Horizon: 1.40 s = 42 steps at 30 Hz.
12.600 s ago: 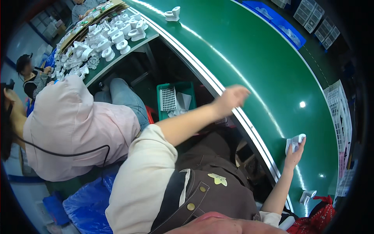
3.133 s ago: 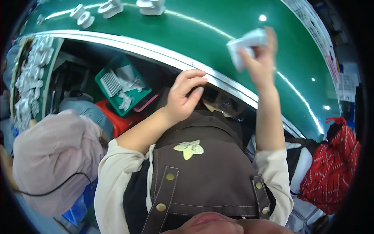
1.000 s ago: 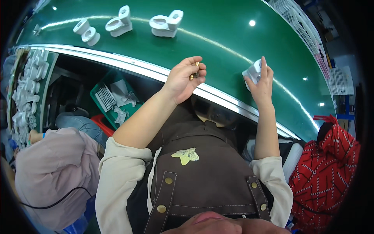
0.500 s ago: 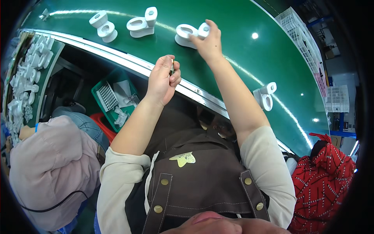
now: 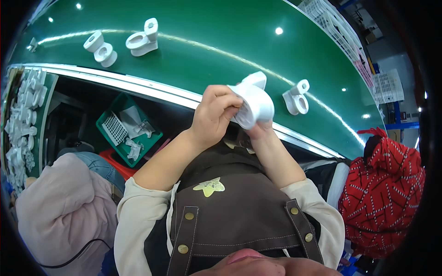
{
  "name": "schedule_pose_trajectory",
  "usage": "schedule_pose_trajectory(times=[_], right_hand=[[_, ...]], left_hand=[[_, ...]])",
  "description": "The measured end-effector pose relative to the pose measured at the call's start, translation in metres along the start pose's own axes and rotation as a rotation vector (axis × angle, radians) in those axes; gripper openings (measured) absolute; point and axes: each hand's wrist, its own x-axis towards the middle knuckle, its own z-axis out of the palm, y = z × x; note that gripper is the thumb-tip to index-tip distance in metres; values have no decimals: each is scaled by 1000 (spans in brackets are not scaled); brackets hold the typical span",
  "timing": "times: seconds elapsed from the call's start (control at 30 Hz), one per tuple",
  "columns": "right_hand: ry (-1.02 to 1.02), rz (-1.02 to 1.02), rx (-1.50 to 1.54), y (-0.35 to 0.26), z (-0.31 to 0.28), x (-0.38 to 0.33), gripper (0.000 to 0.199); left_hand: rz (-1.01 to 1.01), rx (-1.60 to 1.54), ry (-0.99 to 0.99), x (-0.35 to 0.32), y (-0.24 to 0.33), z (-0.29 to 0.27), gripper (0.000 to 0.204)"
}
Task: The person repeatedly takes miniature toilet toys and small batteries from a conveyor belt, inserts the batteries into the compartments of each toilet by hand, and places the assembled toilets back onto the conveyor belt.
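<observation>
A white toy toilet (image 5: 258, 101) is tilted over the front edge of the table, its hollow base turned toward my left hand. My right hand (image 5: 261, 131) grips it from below, mostly hidden behind it. My left hand (image 5: 214, 115) is closed, fingertips curled against the rim of the base. Whatever sits between those fingertips is hidden. Farther off on the green table stand more toy toilets: one white toilet (image 5: 294, 97) to the right, another toilet (image 5: 142, 39) at the far left, and a third toilet (image 5: 101, 49) beside it.
A green crate (image 5: 133, 154) with white parts and a white grid tray stands below the table edge at left. Many white pieces (image 5: 23, 124) lie on a side table, near a person in pale pink (image 5: 64, 211). At right are a person in red patterned cloth (image 5: 382, 198) and white racks (image 5: 336, 27).
My right hand has lifted a toy toilet off the table and brought it back toward me, tipping it. My left hand, earlier holding a small dark piece apart, now meets the toilet's base.
</observation>
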Motion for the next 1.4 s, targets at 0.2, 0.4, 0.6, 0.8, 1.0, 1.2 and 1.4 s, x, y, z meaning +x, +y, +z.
schedule_pose_trajectory(times=[0.2,0.4,0.6,0.8,1.0,1.2,1.4], right_hand=[[116,-88,-128,-4,28,-41,43],[215,18,-133,-18,20,-68,51],[291,-82,-212,-13,10,-71,51],[184,-148,-246,1,14,-68,80],[160,-202,-323,4,12,-71,70],[236,-273,-317,5,8,-71,68],[244,-246,-319,6,4,-74,63]], left_hand=[[167,133,-122,-17,4,20,28],[298,316,-266,-23,5,23,37],[-614,-438,-61,-27,26,36,23],[-727,-598,-17,-27,31,41,21],[-388,-152,-51,-26,31,43,22],[-101,233,-190,-15,35,41,26],[-189,265,-314,-3,34,39,27]])
